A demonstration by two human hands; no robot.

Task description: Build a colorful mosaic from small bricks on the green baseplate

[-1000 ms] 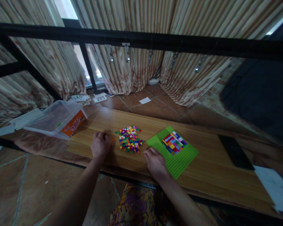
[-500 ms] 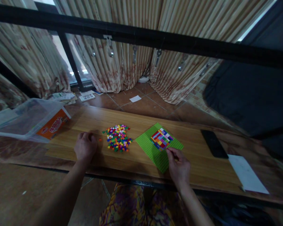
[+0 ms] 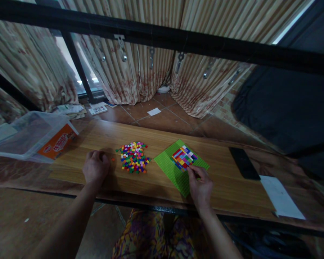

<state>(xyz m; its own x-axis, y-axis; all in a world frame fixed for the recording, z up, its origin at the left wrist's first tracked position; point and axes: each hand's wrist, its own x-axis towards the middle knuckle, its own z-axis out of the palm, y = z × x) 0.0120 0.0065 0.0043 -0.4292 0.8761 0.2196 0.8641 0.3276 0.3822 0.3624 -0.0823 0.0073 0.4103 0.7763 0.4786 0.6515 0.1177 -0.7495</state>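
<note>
A pile of several small coloured bricks (image 3: 133,157) lies on the wooden table (image 3: 232,190). To its right is a green baseplate (image 3: 169,165) with a patch of coloured bricks (image 3: 184,157) pressed onto it. My right hand (image 3: 200,186) rests on the plate's near right part, fingers pinched at the near edge of the patch; what they hold is too small to see. My left hand (image 3: 96,167) lies curled on the table left of the pile, beside one loose orange brick (image 3: 112,159).
A clear plastic box with an orange label (image 3: 32,136) stands at the table's left end. A black phone (image 3: 244,163) and a white sheet (image 3: 281,198) lie to the right. A black bar (image 3: 178,40) crosses overhead; curtains hang behind.
My right hand went from the table left of the plate onto the plate's near right part, then edged up to the brick patch. My left hand has stayed put. The view shifted.
</note>
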